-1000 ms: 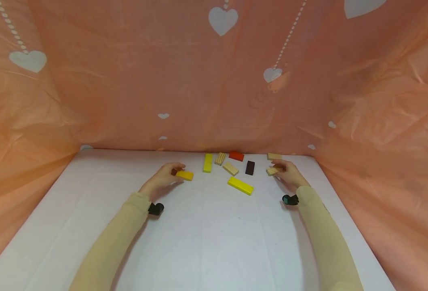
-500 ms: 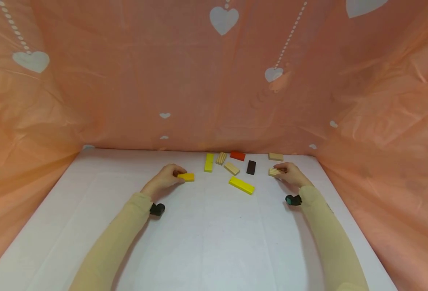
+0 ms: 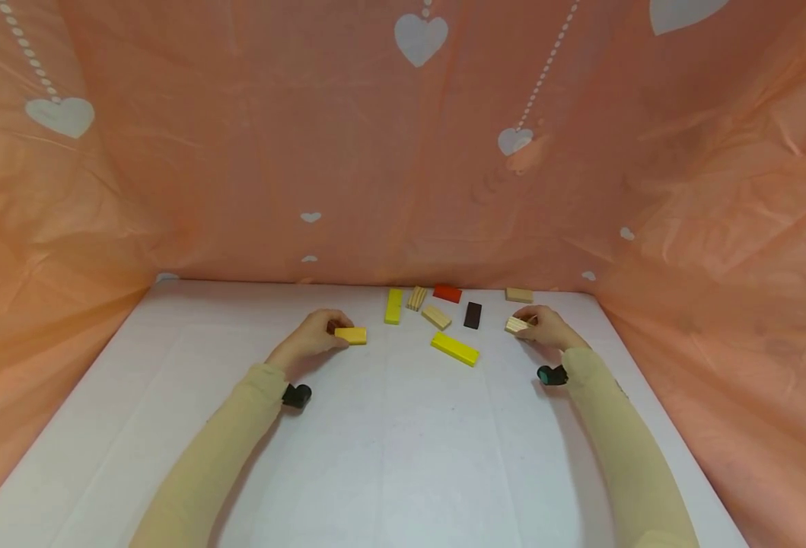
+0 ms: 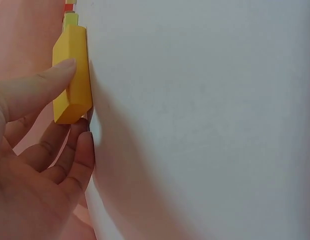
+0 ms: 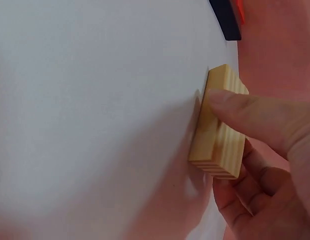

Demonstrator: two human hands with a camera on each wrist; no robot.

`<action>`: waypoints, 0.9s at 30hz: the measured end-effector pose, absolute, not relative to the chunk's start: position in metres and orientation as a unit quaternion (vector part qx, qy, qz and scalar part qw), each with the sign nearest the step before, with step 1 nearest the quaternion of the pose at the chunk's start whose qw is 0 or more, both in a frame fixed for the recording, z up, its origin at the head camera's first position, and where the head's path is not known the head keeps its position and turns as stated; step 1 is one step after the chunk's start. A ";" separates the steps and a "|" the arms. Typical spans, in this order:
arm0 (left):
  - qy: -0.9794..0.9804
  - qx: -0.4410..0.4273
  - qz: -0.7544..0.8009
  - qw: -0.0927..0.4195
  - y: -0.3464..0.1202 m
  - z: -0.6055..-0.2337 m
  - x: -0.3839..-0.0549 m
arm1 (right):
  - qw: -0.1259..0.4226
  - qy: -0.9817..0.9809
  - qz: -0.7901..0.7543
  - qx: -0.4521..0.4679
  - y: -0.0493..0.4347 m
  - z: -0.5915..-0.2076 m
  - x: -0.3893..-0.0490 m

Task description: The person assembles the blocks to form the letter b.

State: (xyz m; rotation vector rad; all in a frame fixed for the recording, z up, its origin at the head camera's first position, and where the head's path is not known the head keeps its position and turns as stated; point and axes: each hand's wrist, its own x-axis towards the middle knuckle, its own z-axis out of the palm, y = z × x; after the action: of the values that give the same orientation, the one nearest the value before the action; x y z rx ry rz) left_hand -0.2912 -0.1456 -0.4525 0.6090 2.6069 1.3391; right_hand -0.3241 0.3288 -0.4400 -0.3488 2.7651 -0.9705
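Observation:
My left hand (image 3: 312, 333) pinches an orange-yellow wooden block (image 4: 80, 75), its thumb on the near side and the other fingers behind. On the right, a striped natural wood block (image 5: 215, 135) is held between the thumb and fingers of my right hand (image 3: 549, 329). Both blocks are at or just above the white surface; the exact gap is hard to tell. Between the hands lie a yellow-green block (image 3: 393, 307), a striped wood block (image 3: 416, 298), a plain wood block (image 3: 436, 317), a red block (image 3: 447, 293), a dark brown block (image 3: 473, 315) and a bright yellow block (image 3: 454, 348).
Behind my right hand another plain wood block (image 3: 519, 294) lies near the back edge of the white table (image 3: 403, 457). An orange curtain (image 3: 272, 152) with pale hearts encloses the back and sides. Small black devices (image 3: 297, 395) sit at both wrists.
The left hand's orange-yellow block has turned slightly, to lie level across the view. My right hand has shifted a little to the right with its block. The loose blocks lie as before.

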 end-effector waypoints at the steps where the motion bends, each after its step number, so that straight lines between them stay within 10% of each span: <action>1: 0.868 0.202 0.447 0.075 -0.145 -0.453 -0.291 | 0.096 0.933 -0.327 -0.118 0.329 -0.440 -0.324; 27: 0.878 0.203 0.425 0.087 -0.143 -0.449 -0.288 | 0.108 0.924 -0.339 -0.138 0.321 -0.435 -0.312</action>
State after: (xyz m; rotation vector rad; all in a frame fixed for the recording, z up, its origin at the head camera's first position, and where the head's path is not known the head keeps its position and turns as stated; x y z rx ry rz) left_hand -0.2880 -0.1430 -0.4494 0.6044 2.6150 1.2664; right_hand -0.3124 0.3210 -0.4355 -0.4063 2.7189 -0.9988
